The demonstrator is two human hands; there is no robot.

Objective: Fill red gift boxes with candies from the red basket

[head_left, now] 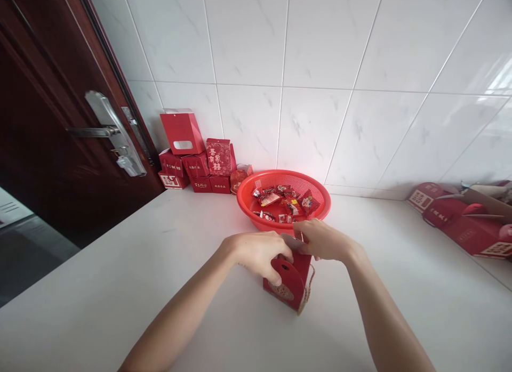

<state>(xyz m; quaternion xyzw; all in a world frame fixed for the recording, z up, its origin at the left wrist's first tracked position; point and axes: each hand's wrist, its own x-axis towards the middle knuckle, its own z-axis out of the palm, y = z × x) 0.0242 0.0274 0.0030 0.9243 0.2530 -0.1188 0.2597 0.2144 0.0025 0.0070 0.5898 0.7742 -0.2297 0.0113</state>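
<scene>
clearly, left hand (260, 253) pinches red box (295, 286) by near flap (291, 272); right hand (326, 240) touches far end, grip unclear.

One camera, worn on my head, faces forward and down. It views the white table (100, 292) at close range, the tiled wall (320, 41) beyond.
</scene>
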